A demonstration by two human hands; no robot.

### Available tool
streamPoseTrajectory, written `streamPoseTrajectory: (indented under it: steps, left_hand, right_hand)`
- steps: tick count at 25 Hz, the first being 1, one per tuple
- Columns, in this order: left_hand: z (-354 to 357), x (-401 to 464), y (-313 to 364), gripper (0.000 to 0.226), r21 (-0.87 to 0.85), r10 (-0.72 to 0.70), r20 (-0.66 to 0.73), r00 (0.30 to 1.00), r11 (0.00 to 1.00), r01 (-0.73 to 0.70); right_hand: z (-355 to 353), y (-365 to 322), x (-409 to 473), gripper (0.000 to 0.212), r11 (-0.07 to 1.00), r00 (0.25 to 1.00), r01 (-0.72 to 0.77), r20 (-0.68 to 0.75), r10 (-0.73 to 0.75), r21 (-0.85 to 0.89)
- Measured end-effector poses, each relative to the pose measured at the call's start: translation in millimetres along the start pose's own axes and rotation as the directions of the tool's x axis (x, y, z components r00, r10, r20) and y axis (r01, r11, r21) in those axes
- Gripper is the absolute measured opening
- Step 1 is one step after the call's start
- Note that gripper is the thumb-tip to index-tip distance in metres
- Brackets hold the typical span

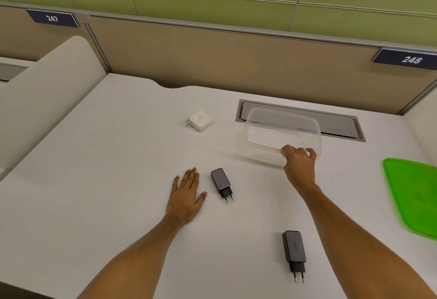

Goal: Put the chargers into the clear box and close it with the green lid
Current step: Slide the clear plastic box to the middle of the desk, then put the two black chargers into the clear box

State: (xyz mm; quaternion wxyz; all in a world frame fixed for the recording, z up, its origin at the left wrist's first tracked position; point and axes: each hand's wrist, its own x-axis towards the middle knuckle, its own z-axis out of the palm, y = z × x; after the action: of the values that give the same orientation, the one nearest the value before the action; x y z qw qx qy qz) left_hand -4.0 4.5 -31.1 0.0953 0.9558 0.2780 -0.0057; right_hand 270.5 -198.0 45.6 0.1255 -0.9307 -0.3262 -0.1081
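The clear box (281, 124) stands open and empty at the back right of the white desk. My right hand (299, 163) grips its near rim, fingers curled over the edge. My left hand (186, 192) lies flat on the desk, fingers spread, holding nothing. Just right of it lies a dark grey charger (221, 181), prongs toward me. A second dark grey charger (294, 250) lies near the front edge on the right. Farther back, left of the box, a white charger (200, 120) rests. The green lid (412, 192) lies flat at the far right.
A grey cable hatch (338, 125) is set into the white desk (106, 180) behind the box. Beige partition panels (212, 57) with number plates 247 and 248 close off the back. A rounded white divider (47, 90) rises on the left.
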Motion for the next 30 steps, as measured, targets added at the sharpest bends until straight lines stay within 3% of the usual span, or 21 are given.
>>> streamPoseTrajectory:
  steps: [8,11,14,16,19,21,30]
  left_hand:
    - [1,1,0,0.071,0.016,-0.001,0.004,1.0,1.0,0.001]
    - [1,1,0,0.068,0.007,0.002,0.009,1.0,1.0,-0.002]
    - [1,1,-1,0.068,0.012,0.004,0.009,1.0,1.0,-0.005]
    - [1,1,-1,0.067,0.017,0.0,0.013,1.0,1.0,-0.001]
    - [2,1,-2,0.07,0.017,0.002,0.017,1.0,1.0,-0.002]
    - [3,1,-2,0.072,0.014,0.001,0.009,1.0,1.0,-0.001]
    - [3,1,-2,0.068,0.029,-0.002,0.024,1.0,1.0,0.002]
  right_hand:
    - [-4,7,-3,0.032,0.999,0.999,0.032,0.02,-0.032,-0.022]
    - [-13,-8,-4,0.036,0.997,0.992,0.071,-0.106,-0.071,-0.003]
    - [-16,-53,-6,0.035,0.974,0.963,0.212,-0.185,-0.196,0.072]
    - [-11,-85,-12,0.033,0.949,0.959,0.281,-0.087,-0.271,0.146]
    - [3,-119,-23,0.043,0.952,0.939,0.229,0.214,-0.271,0.201]
    - [13,-131,-30,0.047,0.964,0.91,0.186,0.338,-0.242,0.188]
    - [35,-152,-41,0.054,0.983,0.866,0.063,0.481,-0.139,0.171]
